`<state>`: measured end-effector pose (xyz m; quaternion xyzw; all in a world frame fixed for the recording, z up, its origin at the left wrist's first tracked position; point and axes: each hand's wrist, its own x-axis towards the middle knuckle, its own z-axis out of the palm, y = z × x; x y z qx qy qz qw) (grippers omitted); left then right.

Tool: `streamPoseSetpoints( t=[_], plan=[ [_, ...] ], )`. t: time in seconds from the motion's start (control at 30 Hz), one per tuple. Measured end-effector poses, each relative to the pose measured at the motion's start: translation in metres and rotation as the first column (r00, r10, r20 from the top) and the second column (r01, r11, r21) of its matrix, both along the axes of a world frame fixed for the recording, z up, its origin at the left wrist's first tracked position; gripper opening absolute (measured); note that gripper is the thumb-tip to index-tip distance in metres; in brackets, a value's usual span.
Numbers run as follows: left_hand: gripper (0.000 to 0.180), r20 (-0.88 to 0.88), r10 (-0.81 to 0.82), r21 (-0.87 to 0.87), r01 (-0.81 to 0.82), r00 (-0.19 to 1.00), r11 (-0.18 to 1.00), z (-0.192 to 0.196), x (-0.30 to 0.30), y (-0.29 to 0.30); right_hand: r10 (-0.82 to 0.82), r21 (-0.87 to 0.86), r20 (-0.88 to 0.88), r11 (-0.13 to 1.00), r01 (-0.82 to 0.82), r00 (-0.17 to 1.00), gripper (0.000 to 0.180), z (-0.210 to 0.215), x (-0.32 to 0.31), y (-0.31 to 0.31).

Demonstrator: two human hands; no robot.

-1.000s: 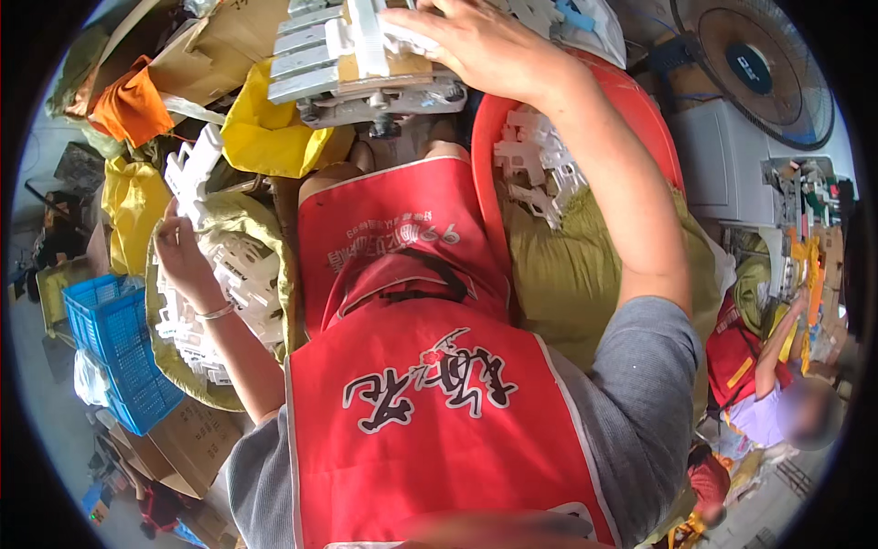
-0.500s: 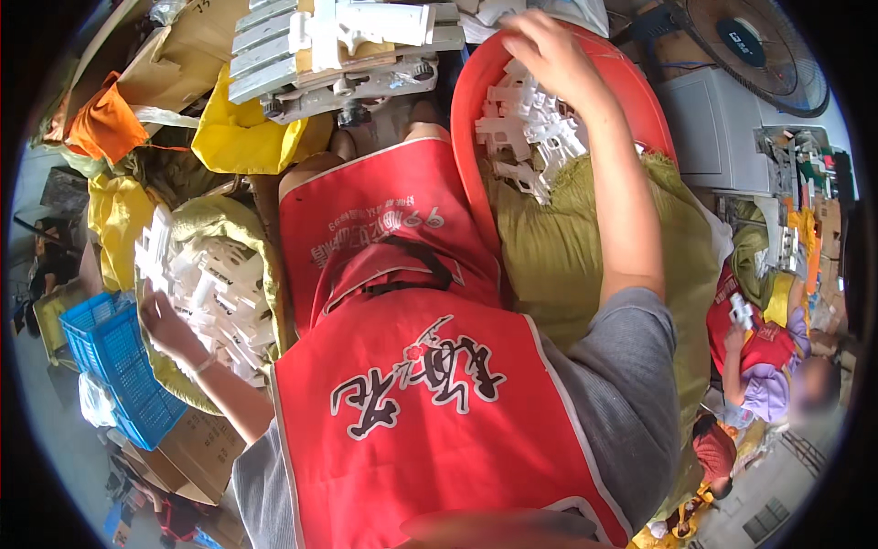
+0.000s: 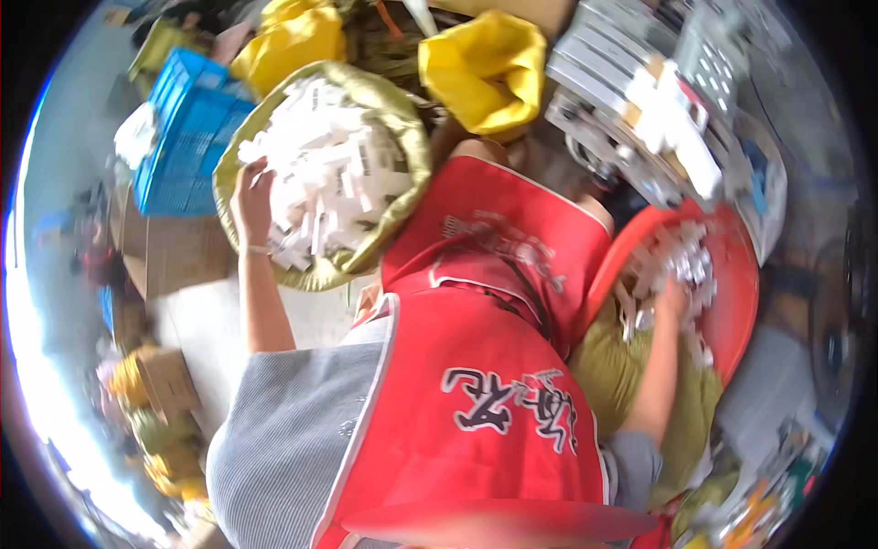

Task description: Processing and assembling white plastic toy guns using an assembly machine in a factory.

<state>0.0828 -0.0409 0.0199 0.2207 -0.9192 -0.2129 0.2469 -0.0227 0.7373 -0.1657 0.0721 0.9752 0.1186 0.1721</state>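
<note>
Single head-worn fisheye view, looking steeply down over a red apron [image 3: 494, 403] close below, left hand [image 3: 251, 197] reaching into a sack [image 3: 402, 137] at upper left, right hand [image 3: 672, 302] in a red basin [image 3: 736, 302] at right, edges curved, rim dark.

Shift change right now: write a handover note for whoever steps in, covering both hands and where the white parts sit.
Left hand: resting on the heap of small white plastic parts at the left edge of the olive-green open sack; whether it grips any is unclear.
Right hand: down among the white plastic pieces in the red round plastic basin; grip hidden.
Nearby: blue plastic crate left of the sack, yellow bag beyond it, grey stacked trays above the basin.
Done: cannot tell from this view.
Left: both containers hold plenty of loose parts.
</note>
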Motion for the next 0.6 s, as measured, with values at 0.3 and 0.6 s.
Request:
streamPoseSetpoints(
  t=[0.3,0.6],
  plan=[
    [0.011,-0.241,-0.212,0.093,0.240,0.947,0.966,0.017,-0.045,0.071,-0.350,-0.893,-0.208,0.449,-0.032,0.913,0.038,0.193,0.000,-0.043],
    [0.043,-0.348,-0.884,0.810,0.574,0.313,-0.116,0.042,-0.097,0.291,0.171,-0.943,-0.333,-0.066,-0.327,0.927,0.026,0.269,0.017,-0.181]
  ],
)
